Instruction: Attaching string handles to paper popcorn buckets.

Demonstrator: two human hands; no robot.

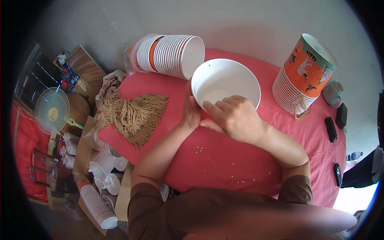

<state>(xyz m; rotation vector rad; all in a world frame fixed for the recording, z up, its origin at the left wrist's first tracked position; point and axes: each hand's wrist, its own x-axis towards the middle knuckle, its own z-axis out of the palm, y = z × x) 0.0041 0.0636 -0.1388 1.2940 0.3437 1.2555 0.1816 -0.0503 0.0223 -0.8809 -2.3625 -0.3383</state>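
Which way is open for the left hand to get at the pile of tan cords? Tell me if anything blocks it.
Probably yes. The left hand is on the white bowl, and the tan cords lie just to its left on the red cloth, with nothing between them. It would have to let go of the bowl first.

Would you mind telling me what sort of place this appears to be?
Probably a small home workshop for hand-assembling paper buckets. Both hands hold a white paper bucket over a red-covered table, with nested stacks of buckets and a pile of tan cord handles beside it.
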